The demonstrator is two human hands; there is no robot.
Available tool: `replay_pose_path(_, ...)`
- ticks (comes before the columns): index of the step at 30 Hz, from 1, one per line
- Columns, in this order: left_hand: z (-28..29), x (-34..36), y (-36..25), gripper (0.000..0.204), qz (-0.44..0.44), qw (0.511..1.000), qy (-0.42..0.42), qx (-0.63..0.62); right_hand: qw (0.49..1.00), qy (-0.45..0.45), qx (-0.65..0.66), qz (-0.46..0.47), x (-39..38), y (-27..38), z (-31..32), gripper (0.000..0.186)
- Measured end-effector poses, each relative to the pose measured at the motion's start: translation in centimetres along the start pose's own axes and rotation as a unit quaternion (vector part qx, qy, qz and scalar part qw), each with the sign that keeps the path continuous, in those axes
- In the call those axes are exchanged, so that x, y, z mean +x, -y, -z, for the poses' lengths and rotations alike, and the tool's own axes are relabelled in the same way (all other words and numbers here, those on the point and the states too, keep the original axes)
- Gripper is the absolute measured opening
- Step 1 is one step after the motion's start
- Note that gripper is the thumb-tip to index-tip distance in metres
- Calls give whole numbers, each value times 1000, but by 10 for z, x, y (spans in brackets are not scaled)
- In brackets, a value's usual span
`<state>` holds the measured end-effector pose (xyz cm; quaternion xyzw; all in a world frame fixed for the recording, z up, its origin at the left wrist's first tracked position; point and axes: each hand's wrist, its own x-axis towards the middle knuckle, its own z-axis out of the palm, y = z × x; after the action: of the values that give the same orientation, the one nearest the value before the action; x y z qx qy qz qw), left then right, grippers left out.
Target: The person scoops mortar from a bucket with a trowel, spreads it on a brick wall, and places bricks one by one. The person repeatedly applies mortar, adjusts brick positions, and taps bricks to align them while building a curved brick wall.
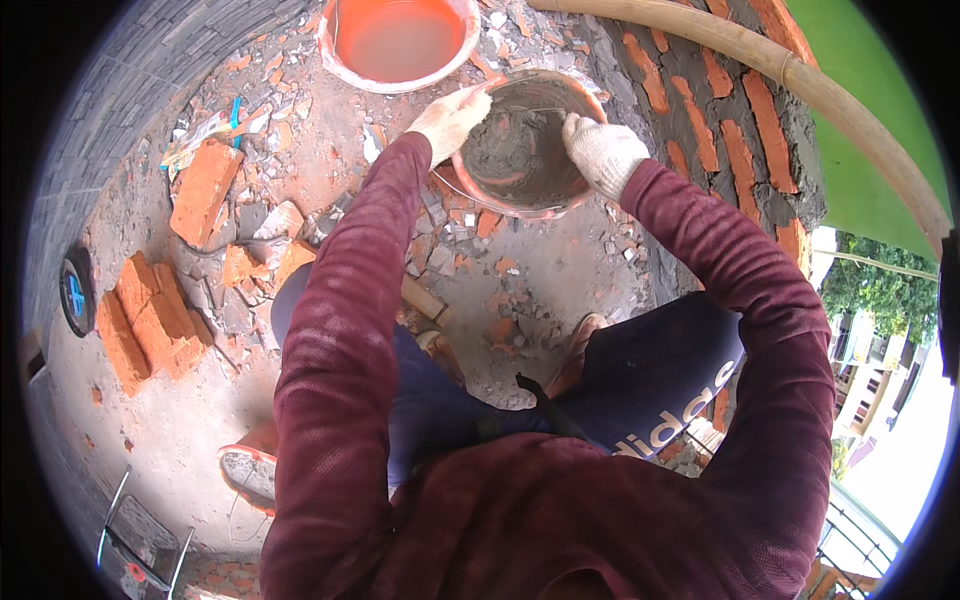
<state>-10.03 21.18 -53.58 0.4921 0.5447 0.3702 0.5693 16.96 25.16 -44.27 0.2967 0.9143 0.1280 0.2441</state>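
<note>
My left hand (450,122), in a pale knitted glove, is closed on the upper left rim of an orange bucket (515,208) that holds wet grey mortar (510,145). On the bucket's right side, my right hand (603,152), also gloved, grips the rim, its fingertips beside the thin wire handle. Just behind, a larger orange bucket (398,55) contains murky liquid. Broken brick and rubble surround both buckets.
A mortared brick wall (740,160) rises at right, crossed by a bamboo pole (700,28). Loose bricks (150,315), a black round object (77,290) and a small bucket (243,452) lie left. Metal frames (145,540) are at bottom left, near a tiled wall (90,140).
</note>
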Motion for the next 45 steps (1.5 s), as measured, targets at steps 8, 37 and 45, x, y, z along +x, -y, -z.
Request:
replay_pose_path(8, -10, 31, -51, 52, 11, 998, 58, 2, 994, 5, 91, 59, -58, -27, -9, 32)
replay_pose_path(37, -40, 67, -66, 43, -12, 998, 45, 47, 932, -251, 249, -86, -72, -39, -77, 25)
replay_pose_path(45, -67, 61, -75, 40, -93, 975, 73, 191, 978, -123, 171, -13, -100, -26, -118, 32)
